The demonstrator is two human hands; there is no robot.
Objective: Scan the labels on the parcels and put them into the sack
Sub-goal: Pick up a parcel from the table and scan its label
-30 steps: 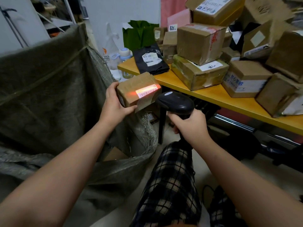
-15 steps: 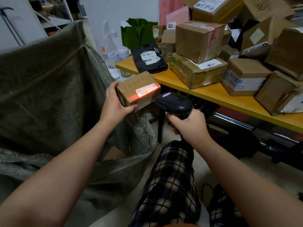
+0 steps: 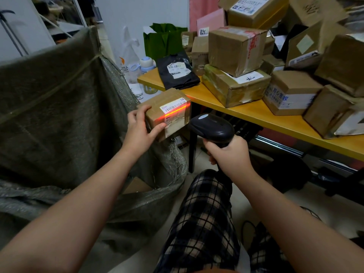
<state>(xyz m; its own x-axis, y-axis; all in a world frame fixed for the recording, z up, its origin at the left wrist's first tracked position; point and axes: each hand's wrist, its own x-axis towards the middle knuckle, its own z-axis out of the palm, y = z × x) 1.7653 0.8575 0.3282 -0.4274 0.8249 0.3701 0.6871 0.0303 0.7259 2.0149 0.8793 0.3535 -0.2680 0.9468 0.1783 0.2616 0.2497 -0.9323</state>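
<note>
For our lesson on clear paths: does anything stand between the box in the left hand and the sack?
Nothing visible does. The left hand holds the box over the frayed rim of the sack; the scanner in the right hand is to its right, off that path.

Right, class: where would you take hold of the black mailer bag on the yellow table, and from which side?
Probably its near edge, pinched from the front. The black mailer bag lies flat and thin, leaving little to close on from above; that edge sits by the yellow table's front rim, and boxes crowd its right and back.
</note>
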